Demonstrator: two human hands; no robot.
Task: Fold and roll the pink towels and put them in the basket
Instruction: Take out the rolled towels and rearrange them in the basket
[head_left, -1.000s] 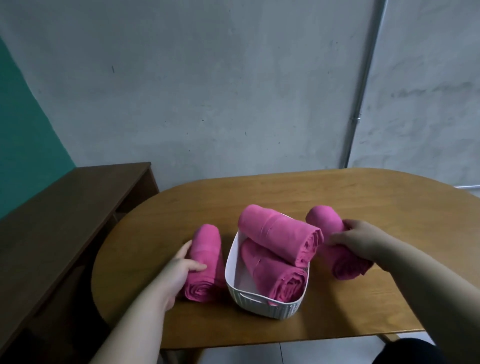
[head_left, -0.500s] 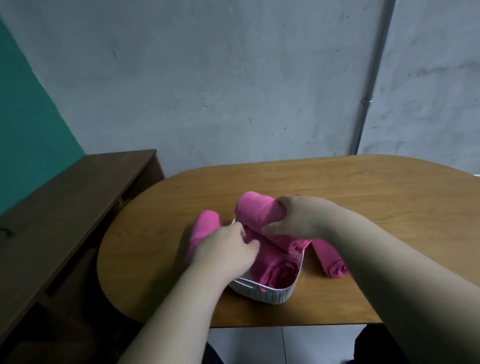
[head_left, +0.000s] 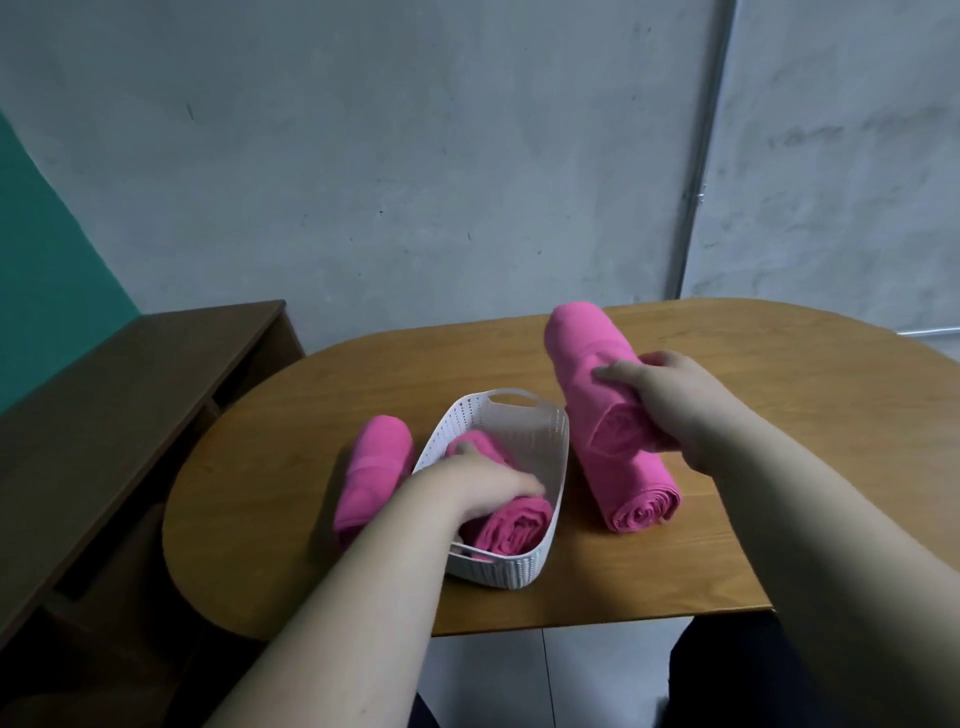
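Observation:
A white perforated basket (head_left: 540, 431) stands in the middle of the wooden table. One rolled pink towel (head_left: 511, 522) lies inside it, and my left hand (head_left: 480, 486) grips that roll from above. My right hand (head_left: 670, 402) holds a second rolled pink towel (head_left: 587, 353) lifted to the right of the basket, tilted with its far end up. Beneath it a third roll (head_left: 636, 493) lies on the table right of the basket. A fourth roll (head_left: 374, 467) lies on the table left of the basket, partly behind my left forearm.
The oval wooden table (head_left: 779, 467) has its front edge close to me. A dark wooden bench or shelf unit (head_left: 130, 395) stands to the left. A grey wall with a thin pipe (head_left: 701, 156) is behind the table.
My right hand has lifted the upper roll out of the basket and carried it to the right. My left hand stays on the roll in the basket.

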